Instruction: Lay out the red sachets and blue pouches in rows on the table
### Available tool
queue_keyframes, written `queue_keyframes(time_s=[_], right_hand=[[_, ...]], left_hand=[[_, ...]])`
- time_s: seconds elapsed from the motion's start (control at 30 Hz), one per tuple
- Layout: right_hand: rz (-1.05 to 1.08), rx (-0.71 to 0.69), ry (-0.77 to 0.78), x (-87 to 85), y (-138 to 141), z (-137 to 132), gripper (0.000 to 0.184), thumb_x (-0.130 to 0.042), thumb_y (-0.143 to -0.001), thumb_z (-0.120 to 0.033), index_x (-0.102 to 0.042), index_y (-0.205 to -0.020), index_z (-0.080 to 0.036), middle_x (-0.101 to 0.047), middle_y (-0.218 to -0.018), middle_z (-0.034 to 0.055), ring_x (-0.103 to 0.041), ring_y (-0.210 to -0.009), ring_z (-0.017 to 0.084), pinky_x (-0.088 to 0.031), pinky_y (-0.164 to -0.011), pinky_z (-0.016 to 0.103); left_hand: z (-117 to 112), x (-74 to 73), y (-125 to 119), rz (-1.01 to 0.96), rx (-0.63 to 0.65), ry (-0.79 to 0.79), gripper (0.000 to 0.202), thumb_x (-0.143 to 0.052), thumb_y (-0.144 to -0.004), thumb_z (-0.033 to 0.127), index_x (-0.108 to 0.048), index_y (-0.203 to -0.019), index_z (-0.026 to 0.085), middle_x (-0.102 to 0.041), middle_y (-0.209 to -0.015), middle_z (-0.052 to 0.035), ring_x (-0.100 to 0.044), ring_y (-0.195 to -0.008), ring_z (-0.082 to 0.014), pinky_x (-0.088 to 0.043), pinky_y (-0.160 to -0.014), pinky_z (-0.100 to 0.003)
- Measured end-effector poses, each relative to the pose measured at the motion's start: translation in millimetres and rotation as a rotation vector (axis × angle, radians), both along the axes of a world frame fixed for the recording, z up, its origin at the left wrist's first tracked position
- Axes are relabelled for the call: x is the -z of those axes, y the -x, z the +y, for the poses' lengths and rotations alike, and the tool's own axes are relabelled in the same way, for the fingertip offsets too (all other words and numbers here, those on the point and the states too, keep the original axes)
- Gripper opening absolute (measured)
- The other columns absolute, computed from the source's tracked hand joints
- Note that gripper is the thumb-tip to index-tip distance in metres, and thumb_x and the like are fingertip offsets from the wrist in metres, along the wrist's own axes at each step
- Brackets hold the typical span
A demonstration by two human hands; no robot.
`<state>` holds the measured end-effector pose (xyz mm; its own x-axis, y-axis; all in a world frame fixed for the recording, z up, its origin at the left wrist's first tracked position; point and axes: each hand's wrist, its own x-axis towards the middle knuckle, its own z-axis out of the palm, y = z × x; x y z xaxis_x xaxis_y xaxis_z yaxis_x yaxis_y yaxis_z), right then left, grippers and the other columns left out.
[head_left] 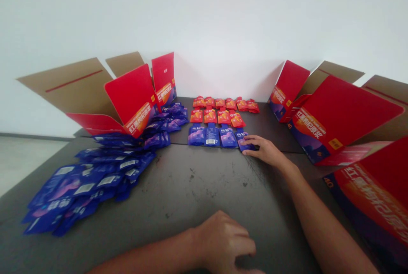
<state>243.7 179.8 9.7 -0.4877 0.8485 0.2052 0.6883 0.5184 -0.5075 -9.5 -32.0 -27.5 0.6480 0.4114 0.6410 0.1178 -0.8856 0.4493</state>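
Head view: right hand is stretching far forward, its grip lying flat and apart on the small blue foil pouch ending the blue row, long axis pointing away across the dark grey surface. Left hand is resting close in, curled together, empty.

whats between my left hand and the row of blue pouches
Only bare, scuffed tabletop lies between the left hand and the row of blue pouches, in the head view. The right hand touches the row's rightmost pouch.
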Motion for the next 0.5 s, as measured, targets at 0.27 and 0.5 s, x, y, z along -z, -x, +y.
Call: queue_keyframes(time_s=[0.27, 0.5], right_hand=[[0.024, 0.038, -0.170, -17.8, 8, -5, 0.036, -0.078, -0.086, -0.052, -0.082, -0.113, -0.028, -0.068, -0.142, 0.0102, -0.065, -0.128, 0.032, -0.050, -0.113, 0.052], [0.234, -0.184, -0.161, -68.8, 149, -63, 0.023, -0.068, -0.098, -0.044, -0.081, -0.100, -0.026, -0.081, -0.101, 0.0054, -0.076, -0.093, 0.023, -0.061, -0.087, 0.037]], left_hand=[[0, 6.8, -8, 0.165, 0.016, 0.047, 0.057, -0.063, -0.090, 0.073, -0.063, -0.069, 0.020, -0.054, -0.053, 0.0039, -0.053, -0.049, -0.0095, -0.030, -0.042, -0.026], [12, -4.5, 1, 0.419, 0.165, -0.095, 0.020, -0.067, -0.094, 0.034, -0.074, -0.109, 0.021, -0.077, -0.111, 0.0039, -0.071, -0.080, -0.0114, -0.048, -0.047, -0.026]])
